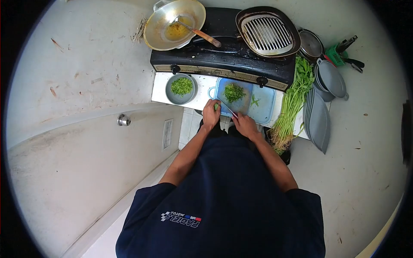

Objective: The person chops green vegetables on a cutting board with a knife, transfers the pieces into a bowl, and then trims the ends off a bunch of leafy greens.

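Green vegetable (pixel 217 106), pinched in the left hand (pixel 211 115), seems steadied for the knife (pixel 229 109) tightly gripped by the right hand (pixel 246 125).

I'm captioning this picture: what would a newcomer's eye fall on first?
Probably the big bunch of leafy green stalks, roots attached, right of the blue cutting board. Next might come the wide wok holding a wooden-handled utensil, at the left of the stove, and the ridged grill pan at its right.

On the black stove (pixel 223 26), a wok (pixel 155 26) with yellowish liquid and a wooden-handled ladle (pixel 207 37); farther right, a ridged grill pan (pixel 266 33). Beside the stove, a round pan (pixel 310 44), a green basket (pixel 334 56) and stacked grey dishes (pixel 332 77).
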The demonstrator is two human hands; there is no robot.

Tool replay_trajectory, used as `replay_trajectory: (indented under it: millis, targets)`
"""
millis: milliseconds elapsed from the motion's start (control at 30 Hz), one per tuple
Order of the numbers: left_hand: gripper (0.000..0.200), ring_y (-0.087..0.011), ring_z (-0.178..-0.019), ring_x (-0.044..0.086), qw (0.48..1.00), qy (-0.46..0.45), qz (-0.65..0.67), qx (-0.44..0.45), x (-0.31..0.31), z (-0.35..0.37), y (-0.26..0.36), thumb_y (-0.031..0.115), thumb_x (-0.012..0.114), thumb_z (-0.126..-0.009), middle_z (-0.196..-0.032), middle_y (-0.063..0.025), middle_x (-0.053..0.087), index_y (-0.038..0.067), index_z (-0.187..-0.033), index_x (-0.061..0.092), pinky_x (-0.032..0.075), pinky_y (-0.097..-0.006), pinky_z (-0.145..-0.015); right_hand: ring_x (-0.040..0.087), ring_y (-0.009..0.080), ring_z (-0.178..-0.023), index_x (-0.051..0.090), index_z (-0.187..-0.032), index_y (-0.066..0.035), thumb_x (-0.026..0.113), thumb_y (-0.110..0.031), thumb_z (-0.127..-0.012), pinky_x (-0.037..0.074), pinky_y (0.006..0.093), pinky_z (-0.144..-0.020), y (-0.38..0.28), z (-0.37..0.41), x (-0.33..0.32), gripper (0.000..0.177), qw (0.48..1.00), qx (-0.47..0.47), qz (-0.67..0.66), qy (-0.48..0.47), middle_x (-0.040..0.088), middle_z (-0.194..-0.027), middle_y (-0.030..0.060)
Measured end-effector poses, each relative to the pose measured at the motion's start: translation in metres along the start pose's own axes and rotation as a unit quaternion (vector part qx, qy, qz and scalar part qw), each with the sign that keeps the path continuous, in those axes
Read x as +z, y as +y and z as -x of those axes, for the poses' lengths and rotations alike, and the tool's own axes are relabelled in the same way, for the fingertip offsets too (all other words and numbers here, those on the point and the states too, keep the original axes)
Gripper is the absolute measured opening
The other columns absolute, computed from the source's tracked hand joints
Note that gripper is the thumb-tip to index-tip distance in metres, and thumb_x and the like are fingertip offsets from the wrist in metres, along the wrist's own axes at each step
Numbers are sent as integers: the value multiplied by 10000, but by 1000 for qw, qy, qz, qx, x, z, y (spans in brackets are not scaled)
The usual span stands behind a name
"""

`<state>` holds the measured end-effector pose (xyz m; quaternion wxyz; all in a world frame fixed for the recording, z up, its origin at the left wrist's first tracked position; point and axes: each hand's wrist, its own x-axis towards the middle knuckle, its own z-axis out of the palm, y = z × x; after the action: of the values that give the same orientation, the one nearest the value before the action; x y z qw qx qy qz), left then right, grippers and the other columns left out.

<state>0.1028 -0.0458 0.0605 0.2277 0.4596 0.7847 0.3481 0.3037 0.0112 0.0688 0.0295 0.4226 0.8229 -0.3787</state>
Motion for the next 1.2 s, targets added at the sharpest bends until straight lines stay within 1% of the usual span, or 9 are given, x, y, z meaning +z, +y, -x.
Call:
replay_trajectory:
  millis: [100, 200, 367, 467, 667, 867, 967, 1067, 1200]
  targets:
    - [140, -363, -796, 633, 1000, 13, 5, 0, 4, 1, -2, 29, 688, -870, -897, -173, 639, 17, -1009, 700, 498, -433, -738, 707, 485, -784, 611, -1131, 28, 518, -411, -1045, 571, 573, -711, 2, 2, 2, 456, 1000, 0, 10, -11, 700, -815, 281]
    - [141, -364, -805, 637, 999, 19, -4, 28, 4, 0, -2, 35, 690, -869, -898, -176, 639, 21, -1009, 699, 499, -435, -744, 704, 487, -771, 613, -1102, 20, 520, -406, -1046, 569, 576, -708, 4, 5, 3, 439, 1000, -3, 12, -8, 700, -797, 280]
    - [140, -376, -823, 635, 999, 15, -1, 31, 2, 0, -3, 38, 687, -872, -902, -180, 639, 21, -1011, 698, 500, -446, -759, 698, 489, -747, 618, -1056, 15, 514, -383, -1053, 565, 579, -690, -5, -3, 7, 411, 1000, 0, 10, 6, 697, -775, 278]
    - [142, -383, -831, 633, 999, 9, -9, 32, 2, 0, -4, 39, 690, -871, -907, -179, 641, 21, -1012, 698, 502, -448, -766, 720, 463, -754, 660, -1015, 25, 523, -344, -1036, 587, 550, -714, -20, -19, 2, 395, 999, 5, 36, -8, 714, -793, 273]
    - [145, -376, -841, 644, 1000, 3, 8, 6, 4, -3, -10, 40, 705, -854, -916, -181, 660, 20, -997, 699, 507, -445, -778, 721, 452, -740, 661, -935, 49, 529, -314, -1026, 585, 544, -692, -11, -23, 13, 397, 996, -46, 67, 24, 716, -794, 268]
    - [136, -389, -907, 671, 999, -5, 15, 33, 2, -8, -16, 53, 712, -846, -948, -195, 684, 14, -976, 703, 522, -441, -848, 712, 455, -706, 677, -956, 48, 523, -343, -1031, 585, 538, -691, -5, 6, 11, 426, 998, -19, 57, 17, 701, -742, 270]
    - [140, -399, -941, 676, 999, -15, 8, 28, -2, -10, -11, 66, 716, -845, -971, -206, 691, 9, -972, 705, 522, -440, -882, 708, 459, -697, 680, -943, 43, 514, -357, -1037, 583, 541, -675, 0, 3, 13, 444, 998, -6, 58, 31, 699, -744, 276]
    - [150, -401, -950, 677, 999, -20, 7, 25, -2, -10, -12, 79, 721, -844, -976, -214, 693, 1, -972, 708, 521, -442, -890, 725, 438, -744, 674, -951, 40, 499, -336, -1036, 584, 540, -701, -7, 0, 3, 424, 998, -2, 65, 5, 718, -802, 266]
    - [148, -405, -947, 675, 1000, -11, -2, 15, -1, -9, -12, 88, 726, -846, -970, -220, 691, -7, -957, 705, 521, -447, -882, 724, 437, -728, 674, -936, 35, 503, -331, -1034, 586, 535, -698, -10, 1, 8, 415, 997, -35, 76, 4, 716, -778, 260]
